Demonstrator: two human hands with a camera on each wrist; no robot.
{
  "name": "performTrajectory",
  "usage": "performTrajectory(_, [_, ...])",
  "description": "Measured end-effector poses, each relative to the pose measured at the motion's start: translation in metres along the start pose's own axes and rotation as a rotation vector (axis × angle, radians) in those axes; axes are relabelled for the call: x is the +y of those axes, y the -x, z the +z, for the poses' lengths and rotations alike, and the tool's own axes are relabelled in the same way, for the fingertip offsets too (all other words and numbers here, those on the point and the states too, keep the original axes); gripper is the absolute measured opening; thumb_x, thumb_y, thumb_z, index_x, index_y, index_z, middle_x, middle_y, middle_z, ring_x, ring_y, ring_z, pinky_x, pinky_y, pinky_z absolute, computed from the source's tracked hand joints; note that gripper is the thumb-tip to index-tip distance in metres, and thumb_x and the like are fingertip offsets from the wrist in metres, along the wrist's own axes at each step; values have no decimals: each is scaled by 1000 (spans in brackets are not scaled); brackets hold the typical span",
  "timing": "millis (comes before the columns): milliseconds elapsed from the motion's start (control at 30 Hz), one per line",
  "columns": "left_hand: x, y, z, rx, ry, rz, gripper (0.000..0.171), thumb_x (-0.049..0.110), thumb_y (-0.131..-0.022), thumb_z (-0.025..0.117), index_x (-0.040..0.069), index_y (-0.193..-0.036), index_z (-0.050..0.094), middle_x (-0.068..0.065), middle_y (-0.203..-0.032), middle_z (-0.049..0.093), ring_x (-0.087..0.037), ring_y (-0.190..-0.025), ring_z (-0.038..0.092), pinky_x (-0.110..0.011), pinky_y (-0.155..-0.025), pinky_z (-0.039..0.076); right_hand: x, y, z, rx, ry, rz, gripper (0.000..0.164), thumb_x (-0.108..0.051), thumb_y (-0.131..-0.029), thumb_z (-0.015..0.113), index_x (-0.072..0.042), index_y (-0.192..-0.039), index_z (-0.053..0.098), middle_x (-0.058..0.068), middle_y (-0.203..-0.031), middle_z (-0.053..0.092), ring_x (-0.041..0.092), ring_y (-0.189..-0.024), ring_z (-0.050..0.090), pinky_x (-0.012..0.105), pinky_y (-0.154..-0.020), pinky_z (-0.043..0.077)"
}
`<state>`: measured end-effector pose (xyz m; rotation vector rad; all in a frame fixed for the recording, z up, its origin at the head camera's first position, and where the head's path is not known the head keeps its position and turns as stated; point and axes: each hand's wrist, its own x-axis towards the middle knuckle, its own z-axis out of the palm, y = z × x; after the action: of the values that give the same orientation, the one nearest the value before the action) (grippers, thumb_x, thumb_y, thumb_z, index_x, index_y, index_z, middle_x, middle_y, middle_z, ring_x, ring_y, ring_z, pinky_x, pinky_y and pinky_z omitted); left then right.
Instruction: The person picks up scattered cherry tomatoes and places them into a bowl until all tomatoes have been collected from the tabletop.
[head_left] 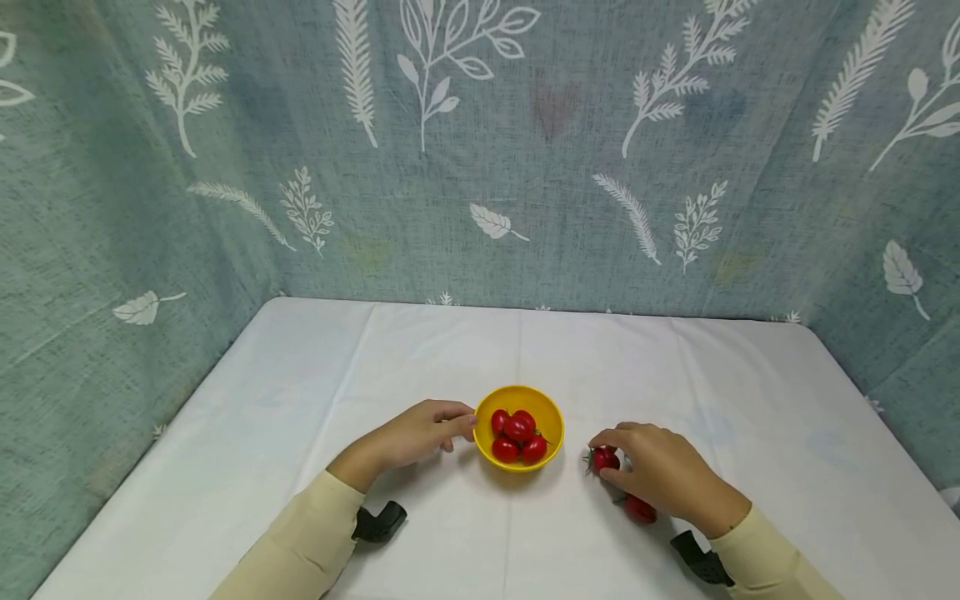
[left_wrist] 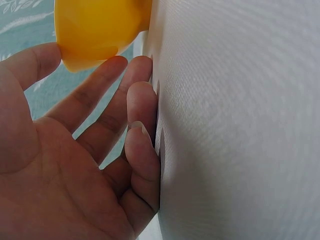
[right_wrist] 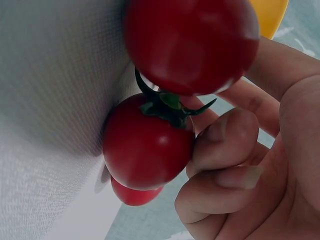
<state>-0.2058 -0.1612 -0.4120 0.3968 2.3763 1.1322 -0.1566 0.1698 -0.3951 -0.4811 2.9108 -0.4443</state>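
My left hand reaches the yellow bowl from its left. Its thumb touches the rim, and the index fingertip lies against the outer wall in the left wrist view; the other fingers rest along the cloth. Several red cherry tomatoes lie in the bowl. Right of it, my right hand pinches a cherry tomato with a green calyx between thumb and index finger, low over the cloth. Another cherry tomato lies below that palm, looming large in the right wrist view. Curled fingers there sit beside a calyxed tomato.
A white cloth covers the table. Blue-green curtain with white leaf prints stands behind and at both sides. Black wrist mounts hang below both cream sleeves. A further red tomato shows in the right wrist view.
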Motion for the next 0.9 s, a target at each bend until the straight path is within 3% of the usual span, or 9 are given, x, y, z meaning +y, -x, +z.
performTrajectory(500, [1,-1,0,-3,10,0,38,48,-101,51,21,-123,67,2,-106,69,-20,-88,59,-32,-68,43,0,1,-1,36,38,-35,33,-27,-79,85,-21,-110,73,-10,-99,69,7,-77,57,30,-68,52])
performTrajectory(900, [0,-1,0,0,13,1,38,49,-102,51,21,-122,67,2,-107,69,-20,-88,59,-32,-69,43,0,7,-5,231,72,-180,35,-27,-82,83,-22,-114,73,-8,-101,70,2,-66,50,21,-61,47])
